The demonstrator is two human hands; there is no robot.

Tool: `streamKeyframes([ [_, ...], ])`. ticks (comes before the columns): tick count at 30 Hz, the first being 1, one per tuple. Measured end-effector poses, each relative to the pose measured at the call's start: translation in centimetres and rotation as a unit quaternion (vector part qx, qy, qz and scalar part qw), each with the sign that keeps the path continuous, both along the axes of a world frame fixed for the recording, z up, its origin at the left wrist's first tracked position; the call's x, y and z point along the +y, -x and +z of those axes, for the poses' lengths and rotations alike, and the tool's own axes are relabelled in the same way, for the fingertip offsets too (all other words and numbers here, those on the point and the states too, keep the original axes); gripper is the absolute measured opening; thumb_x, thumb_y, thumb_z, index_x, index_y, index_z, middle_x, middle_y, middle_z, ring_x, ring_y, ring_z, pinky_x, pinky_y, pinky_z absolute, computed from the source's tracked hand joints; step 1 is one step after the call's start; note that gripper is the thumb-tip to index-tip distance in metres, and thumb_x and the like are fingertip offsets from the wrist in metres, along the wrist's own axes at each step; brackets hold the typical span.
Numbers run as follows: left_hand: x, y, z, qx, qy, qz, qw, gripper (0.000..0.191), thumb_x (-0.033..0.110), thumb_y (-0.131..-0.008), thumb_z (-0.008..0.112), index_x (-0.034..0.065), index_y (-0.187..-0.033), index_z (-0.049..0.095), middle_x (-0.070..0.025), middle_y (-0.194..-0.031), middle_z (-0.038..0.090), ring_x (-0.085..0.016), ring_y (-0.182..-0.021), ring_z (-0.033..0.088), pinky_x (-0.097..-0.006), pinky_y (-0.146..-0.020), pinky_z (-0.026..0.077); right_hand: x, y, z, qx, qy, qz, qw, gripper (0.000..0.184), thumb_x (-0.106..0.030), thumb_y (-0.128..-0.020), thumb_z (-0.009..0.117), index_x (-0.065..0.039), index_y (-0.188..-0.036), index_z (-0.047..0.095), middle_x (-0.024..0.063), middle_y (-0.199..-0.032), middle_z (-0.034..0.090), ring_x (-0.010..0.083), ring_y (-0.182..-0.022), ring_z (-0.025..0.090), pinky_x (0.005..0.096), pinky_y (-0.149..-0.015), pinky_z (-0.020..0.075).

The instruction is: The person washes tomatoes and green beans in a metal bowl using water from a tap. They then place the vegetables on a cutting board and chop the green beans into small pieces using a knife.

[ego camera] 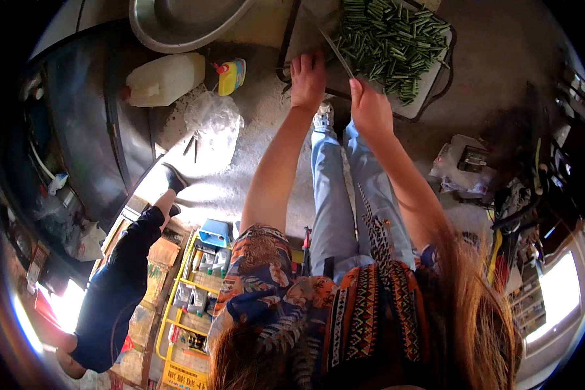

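Observation:
A knife (335,48) is gripped in my right hand (373,108), its blade slanting up and left over the cutting board (428,97). The board has a pale surface, a dark rim and a loop handle. Cut green bean pieces (394,44) lie heaped on its right side, right of the blade. My left hand (308,80) is at the board's near left part, fingers pointing away from me and slightly bent. Whether it pinches anything is hidden under the fingers. Thin strands show just left of it.
A metal basin (148,36), a plastic jug (168,80), a yellow bottle (230,80) and a clear plastic bag (217,117) are on the left. Another person (119,287) is at lower left, near a yellow rack (173,302) of bottles. Bagged items (463,165) lie right.

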State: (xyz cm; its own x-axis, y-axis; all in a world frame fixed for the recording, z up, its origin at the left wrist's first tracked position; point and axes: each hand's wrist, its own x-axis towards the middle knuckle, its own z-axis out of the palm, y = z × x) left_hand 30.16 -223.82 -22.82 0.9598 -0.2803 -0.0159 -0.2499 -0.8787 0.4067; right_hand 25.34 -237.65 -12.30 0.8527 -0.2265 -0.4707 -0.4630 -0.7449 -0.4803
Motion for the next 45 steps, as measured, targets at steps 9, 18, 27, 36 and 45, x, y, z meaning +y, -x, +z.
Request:
streamKeyframes([
  [9,-0.2,-0.4,1.0,-0.042,-0.037,0.000,0.998,0.062,0.027,-0.077,0.071,0.0079,-0.132,0.047,-0.0127,-0.114,0.047,-0.034,-0.108,0.046,-0.0459,-0.093,0.041,-3.3,1.3,0.6,-0.065,-0.133,-0.116,0.982,0.048,-0.045,-0.098,0.044,-0.001,-0.094,0.064,0.0094,-0.056,0.053,0.0209,-0.054,0.055,0.0341,-0.053,0.0432],
  [18,-0.2,-1.8,1.6,-0.094,-0.021,-0.017,0.995,0.066,0.037,-0.076,0.073,0.0070,-0.130,0.048,-0.0115,-0.113,0.048,-0.033,-0.105,0.048,-0.0460,-0.091,0.041,-9.4,0.1,1.4,-0.213,0.162,-0.024,0.963,0.034,-0.030,-0.087,0.066,-0.016,-0.118,0.064,0.0028,-0.073,0.067,0.0195,-0.061,0.063,0.0320,-0.055,0.0490],
  [27,-0.1,-1.7,0.7,-0.077,-0.024,-0.024,0.996,0.069,0.031,-0.076,0.074,0.0061,-0.133,0.044,-0.0123,-0.113,0.045,-0.034,-0.104,0.046,-0.0464,-0.093,0.040,-5.5,0.3,-0.9,-0.345,0.120,0.048,0.930,0.028,-0.014,-0.081,0.066,-0.014,-0.109,0.066,0.0039,-0.103,0.065,0.0245,-0.095,0.061,0.0373,-0.075,0.0518],
  [36,0.5,-1.9,0.9,-0.100,0.060,0.012,0.993,0.101,0.025,-0.063,0.081,-0.0006,-0.143,0.024,-0.0180,-0.112,0.043,-0.037,-0.100,0.050,-0.0432,-0.087,0.046,2.0,-4.8,-5.1,-0.313,-0.147,0.040,0.938,0.021,-0.005,-0.082,0.061,-0.008,-0.102,0.066,0.0097,-0.101,0.061,0.0302,-0.085,0.063,0.0359,-0.071,0.0515],
  [45,1.9,-1.1,2.9,-0.027,0.067,0.000,0.997,0.107,0.028,-0.054,0.086,0.0028,-0.141,0.029,-0.0184,-0.133,0.041,-0.038,-0.120,0.043,-0.0461,-0.103,0.035,1.2,-6.9,-7.2,-0.227,-0.112,0.141,0.957,0.022,-0.008,-0.074,0.069,-0.011,-0.096,0.069,0.0102,-0.095,0.058,0.0303,-0.084,0.062,0.0384,-0.073,0.0517],
])
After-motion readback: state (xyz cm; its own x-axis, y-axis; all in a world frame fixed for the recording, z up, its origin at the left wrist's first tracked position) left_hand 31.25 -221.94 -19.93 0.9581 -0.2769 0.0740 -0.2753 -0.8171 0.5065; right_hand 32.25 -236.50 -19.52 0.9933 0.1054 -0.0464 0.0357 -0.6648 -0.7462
